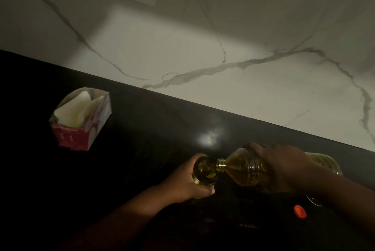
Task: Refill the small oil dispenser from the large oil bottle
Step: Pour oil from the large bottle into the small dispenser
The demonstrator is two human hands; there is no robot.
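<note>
Left grip [189,182] wraps the small green glass oil dispenser [205,171], upright on the black tabletop [142,139]. Right grip [282,169] clasps the large clear plastic oil bottle [243,169], tipped leftward, mouth touching the dispenser's rim. Orange cap [300,211] near right; red-and-white tissue box [81,121] far left.

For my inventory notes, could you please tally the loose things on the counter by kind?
Bottles: 2, the large bottle in the right hand and the dispenser in the left hand
Caps: 1, orange cap
Boxes: 1, tissue box
Total: 4
</note>
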